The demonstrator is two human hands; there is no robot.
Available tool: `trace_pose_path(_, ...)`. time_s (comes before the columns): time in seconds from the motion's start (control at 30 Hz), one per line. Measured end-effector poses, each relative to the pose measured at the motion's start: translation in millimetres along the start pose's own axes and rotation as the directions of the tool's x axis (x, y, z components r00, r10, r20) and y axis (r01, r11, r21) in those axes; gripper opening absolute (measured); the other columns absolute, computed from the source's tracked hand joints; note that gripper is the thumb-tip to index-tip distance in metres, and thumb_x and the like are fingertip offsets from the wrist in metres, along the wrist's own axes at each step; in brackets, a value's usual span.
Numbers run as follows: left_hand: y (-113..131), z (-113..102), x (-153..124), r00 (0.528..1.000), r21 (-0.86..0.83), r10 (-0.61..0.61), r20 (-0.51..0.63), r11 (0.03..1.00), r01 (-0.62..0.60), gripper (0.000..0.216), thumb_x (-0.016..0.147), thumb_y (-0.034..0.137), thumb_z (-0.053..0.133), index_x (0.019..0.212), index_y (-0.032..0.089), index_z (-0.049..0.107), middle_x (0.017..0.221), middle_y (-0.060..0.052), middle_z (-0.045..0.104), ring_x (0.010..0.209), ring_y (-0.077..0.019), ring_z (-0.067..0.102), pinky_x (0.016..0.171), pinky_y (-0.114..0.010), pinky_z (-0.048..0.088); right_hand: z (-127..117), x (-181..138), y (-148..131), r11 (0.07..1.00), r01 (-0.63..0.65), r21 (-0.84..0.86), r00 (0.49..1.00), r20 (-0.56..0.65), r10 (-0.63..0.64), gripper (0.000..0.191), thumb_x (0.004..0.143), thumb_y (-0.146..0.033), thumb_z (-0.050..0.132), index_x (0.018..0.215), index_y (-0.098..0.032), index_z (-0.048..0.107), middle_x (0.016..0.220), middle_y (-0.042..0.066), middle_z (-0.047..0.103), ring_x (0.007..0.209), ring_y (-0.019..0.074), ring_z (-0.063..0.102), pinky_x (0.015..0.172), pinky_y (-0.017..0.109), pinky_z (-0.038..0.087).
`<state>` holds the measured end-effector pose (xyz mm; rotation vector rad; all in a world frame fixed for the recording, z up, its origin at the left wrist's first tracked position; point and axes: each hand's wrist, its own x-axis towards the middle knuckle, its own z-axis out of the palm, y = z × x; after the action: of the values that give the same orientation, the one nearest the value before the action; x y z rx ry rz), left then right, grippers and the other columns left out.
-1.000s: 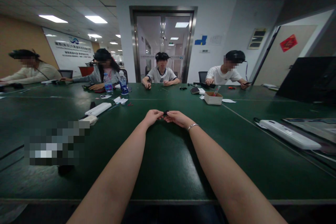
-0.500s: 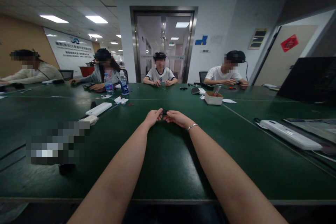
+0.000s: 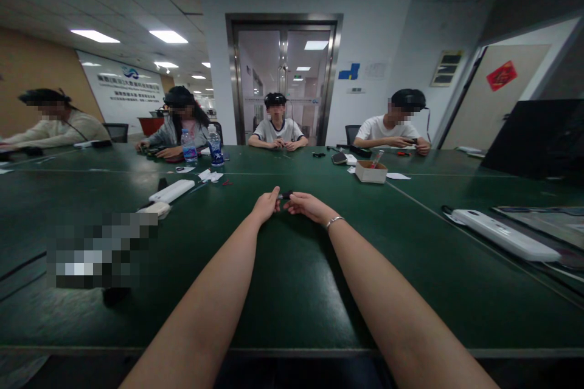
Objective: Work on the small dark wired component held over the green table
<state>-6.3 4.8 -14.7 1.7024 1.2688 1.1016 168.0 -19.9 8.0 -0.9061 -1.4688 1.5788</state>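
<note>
Both my arms reach out over the green table [image 3: 292,292]. Between my hands, a little above or on the tabletop, is a small dark object [image 3: 286,195], black at its right part with a thin lighter piece toward the left; it is too small to name. My left hand [image 3: 267,206] pinches its left end, thumb pointing up. The fingers of my right hand [image 3: 306,204] are closed around its right end. A silver bracelet [image 3: 335,221] circles my right wrist.
White power strips lie to the left [image 3: 172,191] and right [image 3: 504,234]. Past my hands are two bottles [image 3: 215,147], paper scraps [image 3: 210,175] and a small open box [image 3: 371,172] with items inside. A dark monitor [image 3: 533,140] stands far right. Several people sit across the table.
My left thumb has risen a little, and a lighter part of the small object now shows beside it. My right hand has stayed in place. Across the table, a person's hand has shifted.
</note>
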Motion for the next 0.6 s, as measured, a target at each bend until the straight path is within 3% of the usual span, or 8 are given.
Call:
trace_pose_path(0.13, 3.6, 2.3, -2.7, 0.997, -0.066, 0.020, -0.076, 0.998, -0.025, 0.047, 0.084, 0.063, 0.041, 0.091, 0.019, 0.056, 0.073, -0.002, 0.065, 0.054, -0.0121, 0.056, 0.059, -0.026, 0.042, 0.2, 1.1, 0.7, 0.999, -0.020, 0.039, 0.998, -0.065, 0.023, 0.013, 0.093, -0.021, 0.053, 0.082, -0.015, 0.058, 0.073, 0.005, 0.068, 0.061, 0.0107, 0.062, 0.061, 0.021, 0.052)
trace_pose_path(0.27, 5.7, -0.4, -4.5, 0.985, -0.078, 0.037, -0.167, 0.996, -0.051, 0.038, 0.084, 0.053, 0.050, 0.104, 0.020, 0.054, 0.094, -0.006, 0.065, 0.062, -0.0112, 0.058, 0.062, -0.025, 0.044, 0.3, 2.0, 0.9, 0.997, -0.035, 0.063, 0.994, -0.097, 0.041, 0.010, 0.093, -0.019, 0.053, 0.084, -0.015, 0.056, 0.071, 0.006, 0.068, 0.060, 0.0111, 0.063, 0.061, 0.021, 0.052)
trace_pose_path(0.6, 3.1, 0.0, -2.7, 0.982, -0.112, 0.097, -0.162, 0.987, -0.116, 0.039, 0.078, 0.034, 0.062, 0.113, 0.018, 0.051, 0.091, -0.004, 0.062, 0.068, -0.0121, 0.059, 0.068, -0.027, 0.045, 2.1, 0.8, -0.7, 0.998, -0.028, 0.049, 0.995, -0.095, 0.032, 0.012, 0.093, -0.020, 0.054, 0.084, -0.015, 0.059, 0.071, 0.005, 0.068, 0.059, 0.0105, 0.063, 0.059, 0.020, 0.053)
